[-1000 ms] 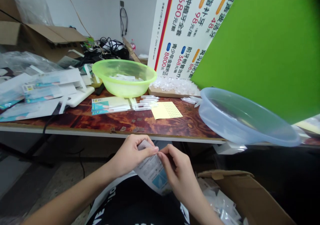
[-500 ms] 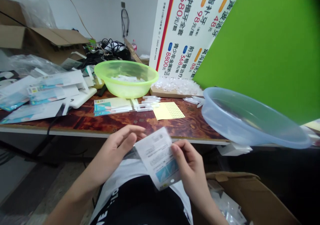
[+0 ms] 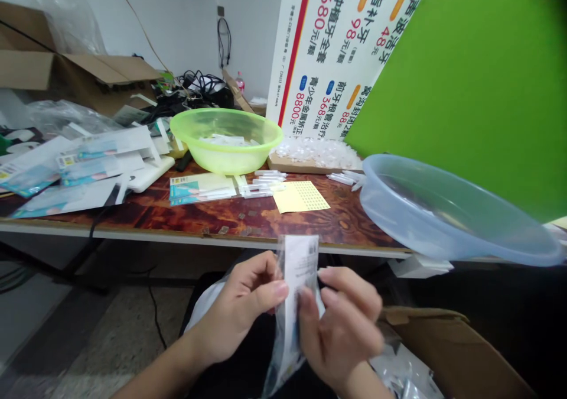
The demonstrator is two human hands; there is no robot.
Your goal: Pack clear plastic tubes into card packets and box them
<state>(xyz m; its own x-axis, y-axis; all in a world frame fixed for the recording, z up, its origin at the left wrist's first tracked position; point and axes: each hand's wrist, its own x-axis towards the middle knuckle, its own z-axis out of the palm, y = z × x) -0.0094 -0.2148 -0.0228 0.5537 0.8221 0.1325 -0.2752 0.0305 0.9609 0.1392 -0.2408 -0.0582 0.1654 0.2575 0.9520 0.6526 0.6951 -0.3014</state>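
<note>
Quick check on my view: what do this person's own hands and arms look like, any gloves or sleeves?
The bare, five-fingered left hand and the bare right hand, slightly blurred, wear no gloves. No ring, watch or bracelet shows. The left forearm has no sleeve within the picture; little of the right forearm shows, also uncovered.

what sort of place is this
Probably a small packing workroom: a long table bears a yellow-green basin of small pale pieces, and an open cardboard box below holds clear packets.
</note>
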